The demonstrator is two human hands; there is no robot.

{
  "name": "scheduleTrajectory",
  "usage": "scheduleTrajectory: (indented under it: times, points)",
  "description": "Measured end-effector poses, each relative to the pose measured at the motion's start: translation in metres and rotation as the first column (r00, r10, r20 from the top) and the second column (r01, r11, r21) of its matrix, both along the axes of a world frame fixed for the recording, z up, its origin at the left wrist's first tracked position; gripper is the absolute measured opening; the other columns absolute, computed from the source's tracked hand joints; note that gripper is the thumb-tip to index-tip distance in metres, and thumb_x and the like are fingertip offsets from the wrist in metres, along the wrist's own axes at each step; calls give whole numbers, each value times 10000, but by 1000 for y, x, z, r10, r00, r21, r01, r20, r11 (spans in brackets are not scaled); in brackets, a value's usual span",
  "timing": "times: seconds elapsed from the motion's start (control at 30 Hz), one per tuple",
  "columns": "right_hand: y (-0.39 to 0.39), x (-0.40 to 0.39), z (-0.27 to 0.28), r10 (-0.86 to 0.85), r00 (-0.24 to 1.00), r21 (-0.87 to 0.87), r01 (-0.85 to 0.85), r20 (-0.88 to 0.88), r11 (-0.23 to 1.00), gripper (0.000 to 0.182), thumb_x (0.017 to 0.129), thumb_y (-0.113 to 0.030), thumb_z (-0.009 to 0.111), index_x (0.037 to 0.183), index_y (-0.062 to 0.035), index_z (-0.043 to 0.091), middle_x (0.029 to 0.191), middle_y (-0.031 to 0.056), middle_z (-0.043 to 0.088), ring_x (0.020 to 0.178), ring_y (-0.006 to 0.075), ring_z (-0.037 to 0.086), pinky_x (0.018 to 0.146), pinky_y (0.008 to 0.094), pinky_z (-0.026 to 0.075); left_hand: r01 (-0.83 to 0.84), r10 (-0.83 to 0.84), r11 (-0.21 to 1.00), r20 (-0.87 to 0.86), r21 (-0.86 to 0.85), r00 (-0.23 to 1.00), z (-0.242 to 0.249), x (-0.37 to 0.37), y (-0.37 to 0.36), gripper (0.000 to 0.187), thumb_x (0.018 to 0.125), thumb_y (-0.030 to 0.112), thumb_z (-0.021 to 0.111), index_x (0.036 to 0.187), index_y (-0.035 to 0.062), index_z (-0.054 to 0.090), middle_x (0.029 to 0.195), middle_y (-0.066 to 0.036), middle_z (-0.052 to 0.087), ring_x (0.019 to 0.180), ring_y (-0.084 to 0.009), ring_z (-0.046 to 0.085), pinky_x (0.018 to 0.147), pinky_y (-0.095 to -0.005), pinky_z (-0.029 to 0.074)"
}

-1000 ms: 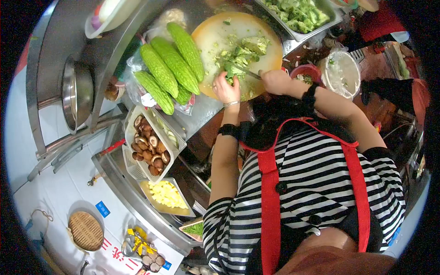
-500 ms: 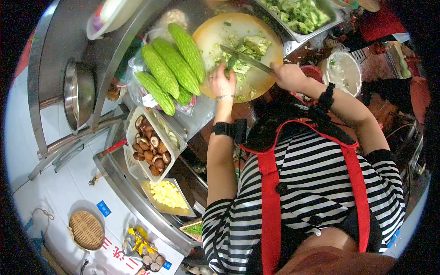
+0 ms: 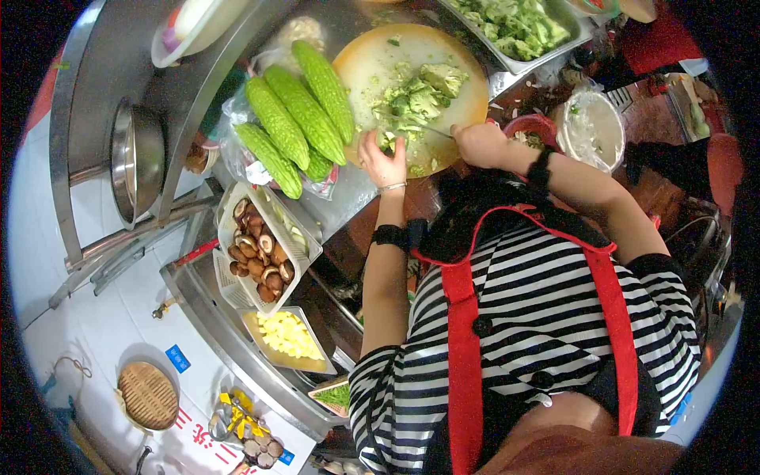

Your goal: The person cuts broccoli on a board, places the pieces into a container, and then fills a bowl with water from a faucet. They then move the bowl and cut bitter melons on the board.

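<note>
On a round yellowish cutting board [image 3: 368, 59] lies a pile of chopped green vegetable [image 3: 416, 99], which looks like broccoli or a similar leafy green. My right hand [image 3: 481, 147] is closed around the handle of a kitchen knife [image 3: 431, 129], its blade seen nearly edge-on beside the pile. At the board's near left edge is my left hand [image 3: 383, 162], fingers apart, with small green pieces just beyond the fingertips. Several bitter melons [image 3: 305, 111] lie left of the board, close to my left hand.
A metal tray [image 3: 514, 59] of cut greens stands beyond the board. To the right are a lined white bucket [image 3: 590, 131] and a red basin [image 3: 532, 127]. At left sit a basket [image 3: 305, 245] of mushrooms [image 3: 261, 253] and a container of yellow cubes [image 3: 289, 336].
My left hand has drawn back toward me, off the greens. The knife has moved toward me and turned from showing its flat side to nearly edge-on.
</note>
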State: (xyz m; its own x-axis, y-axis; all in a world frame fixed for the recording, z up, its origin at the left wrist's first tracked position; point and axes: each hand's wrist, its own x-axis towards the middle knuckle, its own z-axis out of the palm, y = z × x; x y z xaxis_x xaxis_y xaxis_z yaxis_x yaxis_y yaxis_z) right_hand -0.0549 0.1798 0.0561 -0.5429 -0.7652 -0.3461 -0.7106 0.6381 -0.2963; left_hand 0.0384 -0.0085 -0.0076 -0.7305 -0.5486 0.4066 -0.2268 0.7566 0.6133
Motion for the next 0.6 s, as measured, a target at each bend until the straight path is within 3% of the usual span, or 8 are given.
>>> scheduleTrajectory:
  times: [0.2, 0.27, 0.33, 0.37, 0.4, 0.47, 0.53, 0.6]
  points:
    - [20, 0, 26, -108, 993, -82, 111, 39, 990, 231, 760, -177, 482, 935, -27, 460, 669, 179, 589, 634, 351, 589, 556, 442, 470, 160, -161, 987, 41, 26, 986, 7, -21, 2, 691, 617, 353, 717, 1173, 69, 420, 1216, -203, 366, 1112, -378, 361, 906, -456, 315]
    - [46, -1, 26, -155, 987, -120, 157, 32, 980, 229, 771, -191, 482, 930, -27, 460, 663, 182, 585, 625, 358, 583, 551, 451, 465, 183, -183, 983, 24, 24, 983, 7, -35, 3, 683, 620, 394, 706, 1188, 130, 436, 1241, -183, 341, 1127, -369, 341, 917, -464, 299]
    - [70, -3, 23, -245, 970, -196, 239, -3, 951, 237, 791, -222, 477, 925, -29, 454, 647, 191, 574, 614, 368, 571, 548, 470, 450, 225, -195, 941, 136, -254, 971, 25, -53, 11, 612, 626, 396, 693, 1149, 146, 496, 1224, -155, 374, 1078, -349, 390, 905, -438, 328]
    - [79, -5, 21, -251, 968, -198, 245, -8, 949, 237, 791, -222, 477, 925, -29, 454, 647, 191, 574, 614, 368, 571, 548, 470, 450, 241, -213, 921, 122, -305, 969, 29, -63, 17, 515, 643, 420, 661, 1085, 181, 549, 1190, -104, 428, 1068, -300, 407, 881, -430, 341]
    - [86, -7, 19, -260, 966, -178, 255, -4, 950, 239, 796, -229, 476, 923, -28, 454, 641, 194, 571, 614, 367, 569, 550, 475, 446, 247, -221, 919, 118, -306, 968, 27, -67, 17, 515, 643, 420, 661, 1085, 181, 549, 1190, -104, 428, 1068, -300, 407, 881, -430, 341]
    - [95, -6, 15, -276, 961, -155, 273, 2, 950, 242, 800, -237, 474, 921, -27, 454, 635, 196, 567, 614, 367, 567, 553, 479, 442, 264, -179, 940, 346, -217, 921, 23, -71, 20, 422, 648, 373, 651, 1018, 182, 580, 1096, -60, 516, 1039, -268, 439, 849, -421, 356]
    - [97, -6, 13, -285, 958, -186, 281, 5, 941, 235, 801, -235, 473, 911, -28, 452, 624, 197, 564, 609, 370, 565, 550, 480, 440, 225, -168, 950, 255, -216, 952, 16, -71, 10, 330, 656, 324, 630, 952, 181, 603, 1001, -35, 572, 995, -254, 471, 836, -401, 360]
    - [94, -4, 14, -293, 956, -187, 290, 15, 939, 227, 796, -221, 473, 911, -27, 451, 626, 197, 565, 610, 368, 567, 551, 479, 441, 178, -128, 980, 418, -84, 899, 11, -59, 0, 305, 661, 308, 611, 933, 170, 613, 976, -41, 585, 971, -263, 488, 840, -385, 360]
